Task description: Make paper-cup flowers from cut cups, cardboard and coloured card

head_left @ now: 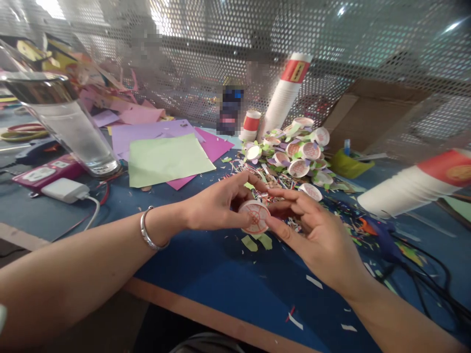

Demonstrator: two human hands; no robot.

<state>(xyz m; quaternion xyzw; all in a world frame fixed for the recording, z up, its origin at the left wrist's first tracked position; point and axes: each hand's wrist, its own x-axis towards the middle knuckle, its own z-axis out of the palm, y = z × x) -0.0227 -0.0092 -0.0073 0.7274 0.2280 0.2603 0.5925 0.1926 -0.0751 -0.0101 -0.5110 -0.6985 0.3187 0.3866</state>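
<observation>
My left hand (217, 203) and my right hand (312, 230) meet over the blue table (206, 274). Both grip a small cut paper cup bottom (254, 216), white with a red printed pattern, its round face turned toward me. Fingers of both hands pinch its rim. A silver bangle (149, 230) sits on my left wrist. Green paper bits (257, 242) hang or lie just under the cup piece. Behind the hands lies a heap of similar cup pieces with paper petals (294, 152).
A glass tumbler (69, 122) stands at the left beside a white charger (66, 189) and a power strip. Green (165, 159), purple and pink paper sheets lie behind. Stacks of paper cups (285, 93) (412, 184) lean at the back and right. Black cables (423, 264) cross the right side.
</observation>
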